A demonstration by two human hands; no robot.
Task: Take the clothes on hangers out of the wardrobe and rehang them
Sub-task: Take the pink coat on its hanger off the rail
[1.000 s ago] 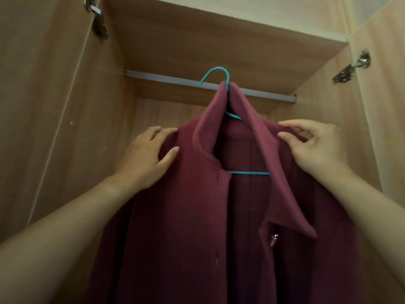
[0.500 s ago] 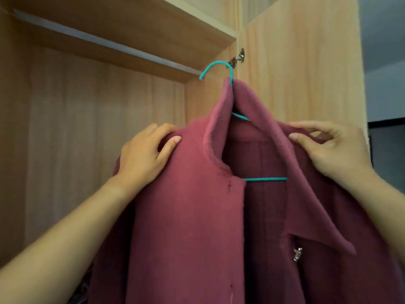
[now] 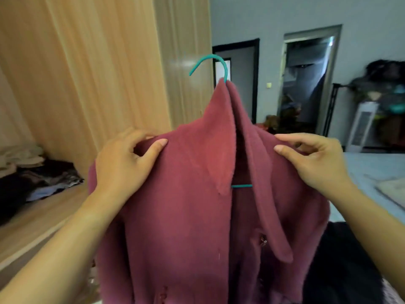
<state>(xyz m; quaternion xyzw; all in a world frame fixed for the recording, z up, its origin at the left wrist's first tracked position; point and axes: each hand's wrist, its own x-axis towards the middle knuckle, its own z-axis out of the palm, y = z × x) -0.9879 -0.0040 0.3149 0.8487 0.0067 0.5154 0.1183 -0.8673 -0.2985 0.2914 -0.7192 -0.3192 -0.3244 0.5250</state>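
Note:
A maroon fleece coat [image 3: 186, 216] hangs on a teal hanger [image 3: 221, 64] in mid air in front of me, outside the wardrobe. The hanger's hook points up and left and rests on nothing. My left hand [image 3: 125, 163] grips the coat's left shoulder, thumb on the front and fingers curled behind. My right hand [image 3: 313, 161] pinches the coat's right shoulder at about the same height. The hanger's crossbar shows between the lapels.
The wardrobe's wooden door and side panel [image 3: 105, 73] stand at the left, with a pile of folded clothes [image 3: 32, 172] on its lower shelf. Behind the coat are two doorways [image 3: 306, 84], a white appliance [image 3: 361, 126] and a pale bed surface [image 3: 372, 172] at the right. Dark fabric lies at the bottom right.
I have carried the coat on its hanger off the rail and out of the wardrobe, turning to the right; the room now lies behind it. Both hands keep their hold on the shoulders.

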